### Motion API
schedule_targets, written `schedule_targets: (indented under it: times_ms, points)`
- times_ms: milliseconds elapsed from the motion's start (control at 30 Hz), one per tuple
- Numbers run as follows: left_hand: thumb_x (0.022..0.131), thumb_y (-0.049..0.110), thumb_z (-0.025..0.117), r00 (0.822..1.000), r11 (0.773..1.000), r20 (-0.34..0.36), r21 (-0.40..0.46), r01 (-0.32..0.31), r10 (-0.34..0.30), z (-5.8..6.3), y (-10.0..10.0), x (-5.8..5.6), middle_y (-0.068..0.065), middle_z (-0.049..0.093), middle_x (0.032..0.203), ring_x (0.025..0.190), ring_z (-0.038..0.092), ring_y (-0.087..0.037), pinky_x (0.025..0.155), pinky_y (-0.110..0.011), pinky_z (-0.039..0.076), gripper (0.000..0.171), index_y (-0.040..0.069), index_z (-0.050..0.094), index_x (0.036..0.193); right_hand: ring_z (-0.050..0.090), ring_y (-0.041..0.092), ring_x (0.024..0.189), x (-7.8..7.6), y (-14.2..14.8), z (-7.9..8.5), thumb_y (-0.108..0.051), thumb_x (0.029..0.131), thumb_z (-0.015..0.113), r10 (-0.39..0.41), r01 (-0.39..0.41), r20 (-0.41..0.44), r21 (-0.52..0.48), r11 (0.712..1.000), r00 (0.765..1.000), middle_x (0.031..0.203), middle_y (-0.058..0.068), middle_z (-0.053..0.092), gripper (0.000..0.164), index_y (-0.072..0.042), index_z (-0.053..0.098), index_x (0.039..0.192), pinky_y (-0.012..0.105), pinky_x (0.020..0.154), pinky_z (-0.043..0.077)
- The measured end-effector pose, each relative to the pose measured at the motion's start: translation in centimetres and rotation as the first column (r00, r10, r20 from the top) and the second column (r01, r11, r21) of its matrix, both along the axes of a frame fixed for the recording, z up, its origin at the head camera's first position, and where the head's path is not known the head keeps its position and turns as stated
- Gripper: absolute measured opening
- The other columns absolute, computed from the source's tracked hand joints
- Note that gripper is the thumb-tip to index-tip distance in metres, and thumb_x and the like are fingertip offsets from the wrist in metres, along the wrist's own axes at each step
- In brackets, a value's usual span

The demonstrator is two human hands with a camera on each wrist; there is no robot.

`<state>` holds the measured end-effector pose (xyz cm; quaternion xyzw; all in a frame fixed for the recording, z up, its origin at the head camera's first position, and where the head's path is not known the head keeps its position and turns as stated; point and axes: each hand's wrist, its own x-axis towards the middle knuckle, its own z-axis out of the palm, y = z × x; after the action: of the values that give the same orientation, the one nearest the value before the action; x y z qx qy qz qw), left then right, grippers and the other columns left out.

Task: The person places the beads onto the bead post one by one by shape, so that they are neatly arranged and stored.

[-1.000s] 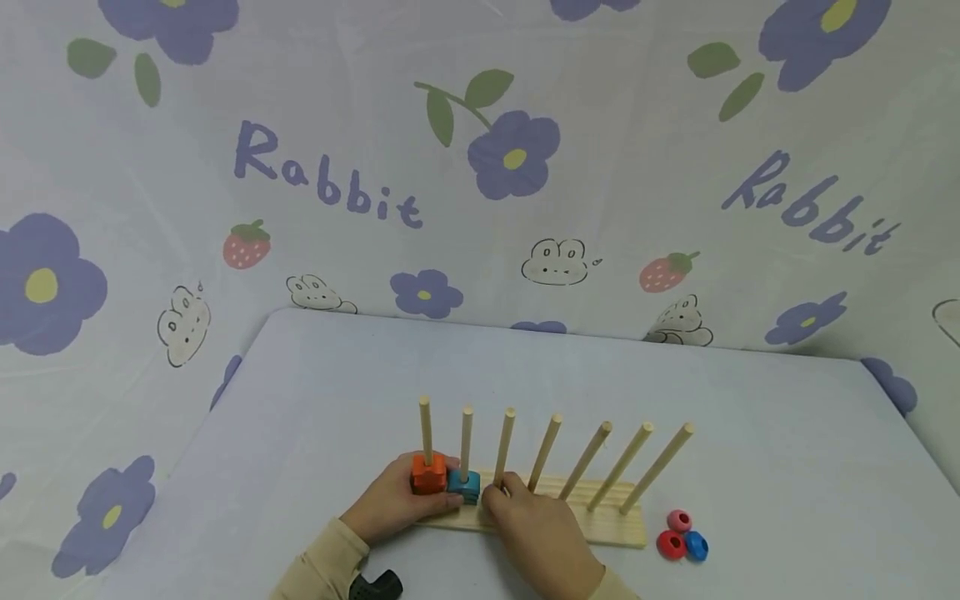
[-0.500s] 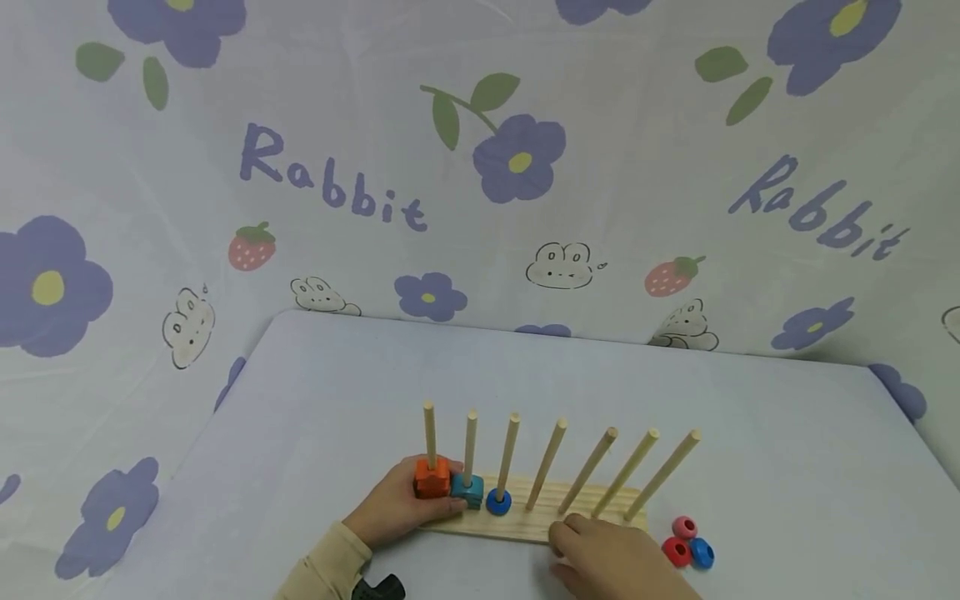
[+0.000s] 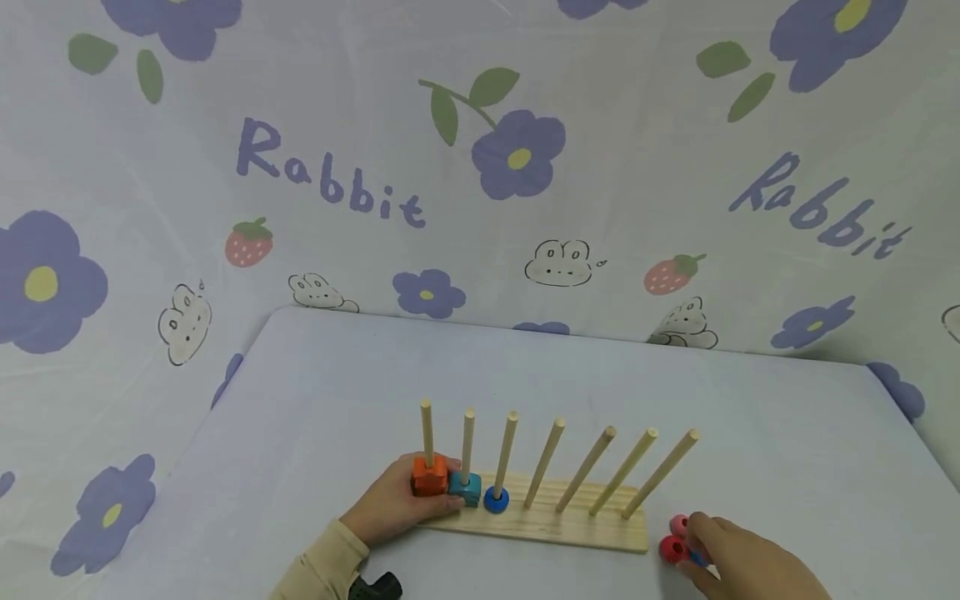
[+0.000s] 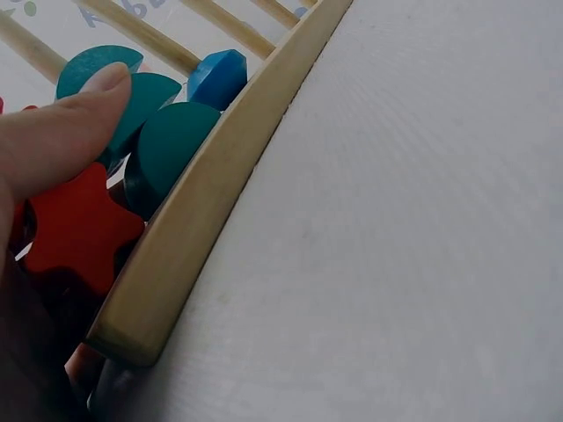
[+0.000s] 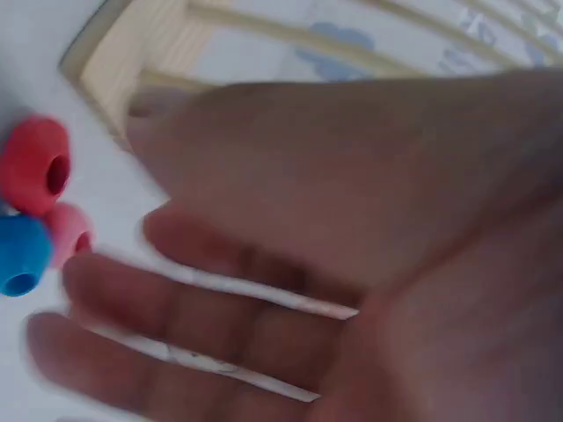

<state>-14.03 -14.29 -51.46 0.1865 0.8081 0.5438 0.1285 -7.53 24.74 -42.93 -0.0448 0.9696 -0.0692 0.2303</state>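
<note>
A wooden peg board (image 3: 555,529) with several upright pegs lies across the table. Red-orange star-shaped blocks (image 4: 84,224) are on its leftmost peg, teal rounded blocks (image 3: 466,490) on the second. My left hand (image 3: 397,504) wraps round the board's left end, its thumb against the teal blocks and a fingertip showing behind them. A blue bead (image 3: 497,500) sits low on the third peg. Right of the board, my right hand (image 3: 750,558) hovers at a loose blue bead (image 5: 22,255), fingers extended and apart. Beside it lie a red bead (image 3: 673,549) and a pink bead (image 3: 678,525).
The remaining pegs (image 3: 585,471) stand bare to the right of the blue bead. A dark curved object (image 3: 377,586) is by the left wrist. Behind the white table (image 3: 562,367) hangs a cloth (image 3: 360,100) printed with flowers and rabbits.
My right hand has let go of the blue bead on the third peg and moved right to the loose beads. The left hand keeps its place.
</note>
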Motion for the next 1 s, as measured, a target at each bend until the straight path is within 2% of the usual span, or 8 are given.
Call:
schedule_targets:
  times_ms: [167,400,533,767,1000]
  points:
    - [0.081,0.032,0.077,1.0,1.0,-0.001,0.002,-0.008,0.008,0.1,0.0,0.1,0.003,0.065,0.119,0.111,0.059,-0.015,0.099,-0.035,0.043,0.039,0.02,0.065,0.116,0.052,0.016,0.068,-1.0,1.0,-1.3,-0.035,0.078,0.077,-0.016,0.015,0.06,0.014,1.0,0.998,0.083,0.002,0.057,0.044,-0.007,0.056,0.103,0.042,0.07,0.056]
    - [0.081,0.032,0.077,1.0,1.0,0.013,0.01,-0.004,0.004,0.2,0.1,0.2,0.002,0.064,0.121,0.113,0.058,-0.016,0.1,-0.038,0.042,0.039,0.02,0.065,0.116,0.053,0.015,0.069,-1.5,1.5,-2.5,-0.028,0.076,0.08,-0.031,0.029,0.103,0.021,0.999,0.994,0.083,0.0,0.061,0.039,-0.008,0.059,0.103,0.045,0.072,0.056]
    - [0.081,0.03,0.077,1.0,1.0,0.005,0.001,-0.007,0.007,0.2,0.1,0.1,0.002,0.064,0.12,0.113,0.058,-0.016,0.1,-0.038,0.042,0.039,0.02,0.065,0.116,0.052,0.015,0.07,-1.5,1.8,-2.5,-0.023,0.079,0.078,-0.031,0.03,0.082,0.008,1.0,0.996,0.083,-0.002,0.059,0.034,-0.01,0.058,0.104,0.043,0.07,0.054]
    - [0.082,0.021,0.076,1.0,1.0,0.003,0.003,-0.002,0.002,0.2,0.1,0.1,-0.004,0.065,0.12,0.112,0.059,-0.021,0.097,-0.036,0.044,0.038,0.012,0.065,0.117,0.053,0.015,0.071,-1.5,2.0,-2.3,-0.018,0.08,0.077,-0.024,0.024,0.072,-0.001,1.0,0.997,0.082,-0.001,0.058,0.035,-0.008,0.057,0.107,0.043,0.073,0.055]
    - [0.081,0.03,0.077,1.0,1.0,0.01,0.003,-0.005,0.005,0.2,0.2,0.2,0.002,0.064,0.121,0.114,0.058,-0.016,0.1,-0.038,0.043,0.039,0.02,0.065,0.117,0.052,0.016,0.071,-1.5,2.2,-2.6,-0.019,0.082,0.074,-0.042,0.042,0.087,0.004,0.999,0.995,0.082,0.0,0.059,0.032,-0.006,0.058,0.107,0.045,0.074,0.055]
